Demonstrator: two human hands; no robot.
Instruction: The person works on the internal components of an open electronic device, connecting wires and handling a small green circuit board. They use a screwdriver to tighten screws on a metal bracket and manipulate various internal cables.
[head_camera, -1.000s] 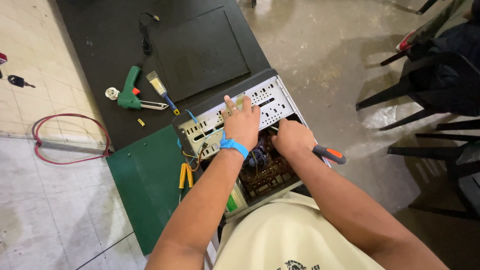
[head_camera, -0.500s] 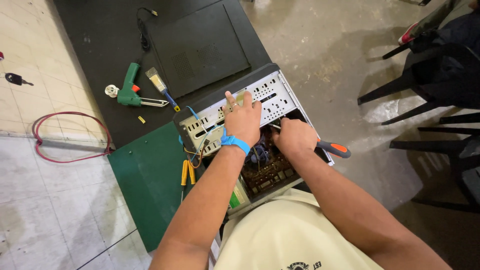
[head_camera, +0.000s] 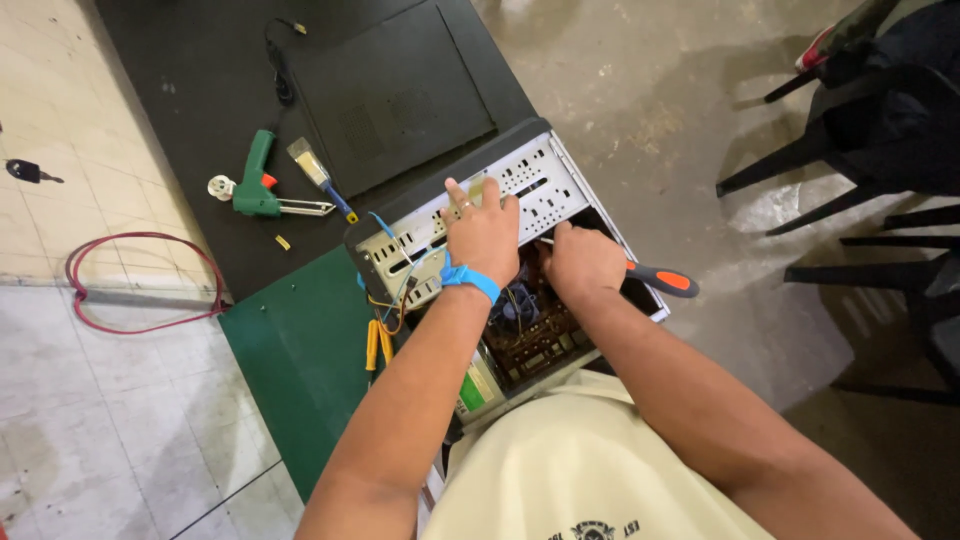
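We look down on an open computer case (head_camera: 540, 185) lying on a black mat (head_camera: 200, 120) on the floor. Inside it sit a circuit board (head_camera: 535, 335), loose wires (head_camera: 395, 300) and, at the near edge, a box bearing a green and white label (head_camera: 478, 385). The left hand (head_camera: 485, 235), with a blue wristband (head_camera: 470, 280), rests flat and spread on the perforated metal panel, grasping nothing. The right hand (head_camera: 583, 262) has its grip closed around a screwdriver (head_camera: 660, 279) with an orange and black handle, its tip inside the case. Left of the case lie a green mat (head_camera: 290, 360), yellow-handled pliers (head_camera: 378, 345), a green glue gun (head_camera: 255, 180), a brush (head_camera: 318, 175) and a red cable (head_camera: 130, 280).
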